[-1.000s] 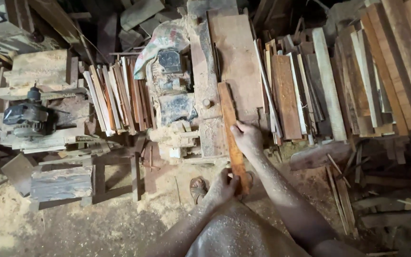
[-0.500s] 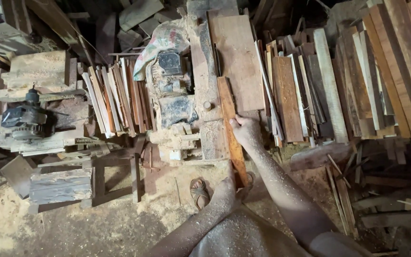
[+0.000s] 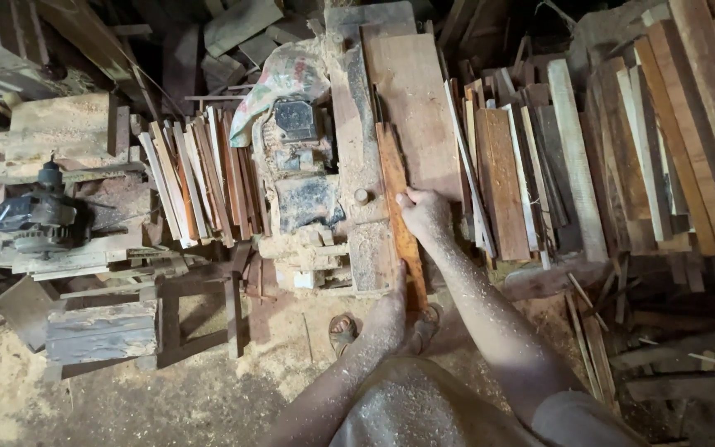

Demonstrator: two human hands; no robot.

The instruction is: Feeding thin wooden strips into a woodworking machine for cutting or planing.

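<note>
While the right hand [image 3: 425,213] presses curled fingers onto the narrow plank [image 3: 396,199] on the saw bench [image 3: 357,165], the left hand [image 3: 391,305], pinching its near end, should push straight.

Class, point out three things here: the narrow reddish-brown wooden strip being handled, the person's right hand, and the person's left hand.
narrow reddish-brown wooden strip [image 3: 392,165], head view, its bare far half.
right hand [image 3: 425,212], head view, back of the hand.
left hand [image 3: 387,313], head view, back of the hand.

Plank [image 3: 396,207] near end hidden behind left hand [image 3: 389,310]; grip unclear.
</note>
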